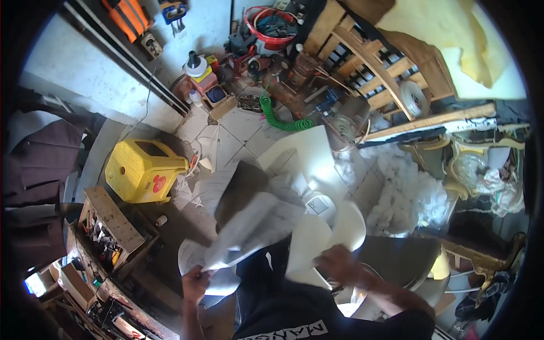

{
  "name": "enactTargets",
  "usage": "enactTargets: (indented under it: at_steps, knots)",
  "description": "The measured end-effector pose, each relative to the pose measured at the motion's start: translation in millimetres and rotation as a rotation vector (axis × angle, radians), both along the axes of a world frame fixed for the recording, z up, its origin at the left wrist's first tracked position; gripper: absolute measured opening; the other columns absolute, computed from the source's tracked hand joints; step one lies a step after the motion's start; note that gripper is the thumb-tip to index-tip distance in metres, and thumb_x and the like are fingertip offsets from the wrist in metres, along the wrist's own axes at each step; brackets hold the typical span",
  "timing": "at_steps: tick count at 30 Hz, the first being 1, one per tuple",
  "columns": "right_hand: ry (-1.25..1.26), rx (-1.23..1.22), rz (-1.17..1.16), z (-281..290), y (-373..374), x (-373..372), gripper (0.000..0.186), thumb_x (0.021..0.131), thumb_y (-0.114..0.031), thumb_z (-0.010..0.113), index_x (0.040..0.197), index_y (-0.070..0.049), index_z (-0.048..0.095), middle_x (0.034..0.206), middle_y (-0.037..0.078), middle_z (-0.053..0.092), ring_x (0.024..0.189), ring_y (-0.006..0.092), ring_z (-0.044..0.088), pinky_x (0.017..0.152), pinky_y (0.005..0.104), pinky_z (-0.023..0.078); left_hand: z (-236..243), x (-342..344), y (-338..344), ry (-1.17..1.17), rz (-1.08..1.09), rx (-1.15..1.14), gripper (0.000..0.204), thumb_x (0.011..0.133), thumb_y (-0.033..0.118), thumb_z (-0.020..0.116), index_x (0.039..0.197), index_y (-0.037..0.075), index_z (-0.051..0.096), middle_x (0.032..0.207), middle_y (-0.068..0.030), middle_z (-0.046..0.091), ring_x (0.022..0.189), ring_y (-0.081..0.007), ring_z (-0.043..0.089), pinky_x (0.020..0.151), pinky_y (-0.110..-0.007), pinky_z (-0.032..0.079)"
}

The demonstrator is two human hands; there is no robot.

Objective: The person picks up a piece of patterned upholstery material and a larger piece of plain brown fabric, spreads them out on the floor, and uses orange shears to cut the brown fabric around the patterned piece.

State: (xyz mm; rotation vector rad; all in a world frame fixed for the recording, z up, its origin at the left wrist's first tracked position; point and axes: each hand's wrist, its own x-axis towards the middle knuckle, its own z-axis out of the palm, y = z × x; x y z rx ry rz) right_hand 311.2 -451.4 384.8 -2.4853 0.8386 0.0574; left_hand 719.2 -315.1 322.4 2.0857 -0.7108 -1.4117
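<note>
My left hand (196, 279) is closed on the lower left edge of a wrinkled grey-white sheet (253, 218), whose darker underside shows near its upper part. My right hand (334, 263) has its fingers closed at a cream, curved cut piece (351, 224) that looks like foam or thin padding. Above that piece lies a larger cream sheet (300, 153) with a cut-out shape, and a small pale round item (320, 207) shows between them. My dark clothing is behind both hands.
A yellow stool (136, 173) and wooden tool box (113, 218) stand left. Behind lie a green coiled hose (283, 122), red bucket (269, 42) and wooden frames (385, 79). White fluffy stuffing (405, 192), gilded furniture (493, 249) and a dark seat (396, 255) are right.
</note>
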Motion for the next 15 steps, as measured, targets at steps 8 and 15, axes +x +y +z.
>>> enactTargets:
  at_steps: [8, 15]
  knots:
    - [1.813, -0.839, -1.012, 153, -37, -608, 0.017, 0.09, -0.026, 0.058, 0.099, -0.011, 0.057, 0.083, 0.005, 0.059, 0.072, 0.0177, 0.06, 0.062, 0.0342, 0.051, -16, 74, 19, -0.466, 0.196, 0.021, 0.034, 0.093, 0.025, 0.059, 0.073, -0.002, 0.054, 0.063, 0.0013, 0.042, 0.062, -0.0098, 0.036, 0.054, -0.031, 0.032]
    - [0.847, -1.034, -0.363, -16, -136, -519, 0.041, 0.093, -0.015, 0.052, 0.131, -0.002, 0.049, 0.106, 0.012, 0.062, 0.099, 0.0204, 0.061, 0.079, 0.0307, 0.051, 27, 40, -18, -0.71, -0.084, 0.126, 0.049, 0.091, 0.04, 0.058, 0.1, -0.007, 0.065, 0.084, -0.0198, 0.068, 0.075, -0.0216, 0.06, 0.071, -0.042, 0.047]
